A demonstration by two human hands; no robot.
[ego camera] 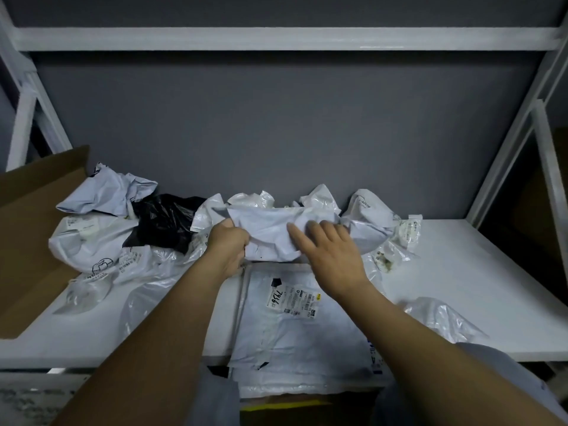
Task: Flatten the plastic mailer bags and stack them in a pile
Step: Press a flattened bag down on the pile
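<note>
At the left of the frame crumpled mailer bags (92, 241) lie against a cardboard box (27, 235) whose inside is hidden, at centre the left hand (227, 244) grips the edge of a white mailer (270, 232) while the right hand (332, 256) lays straight fingers on it, just above the flattened pile (301, 327) at lower centre.

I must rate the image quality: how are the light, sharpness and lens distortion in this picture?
Head view: dim, cool, even light, soft shadows; the wide lens bends the white metal shelf frame at the edges; the right hand looks slightly blurred on the crumpled pale-grey plastic mailer bag; faint glare on the clear crinkled plastic bag.
</note>
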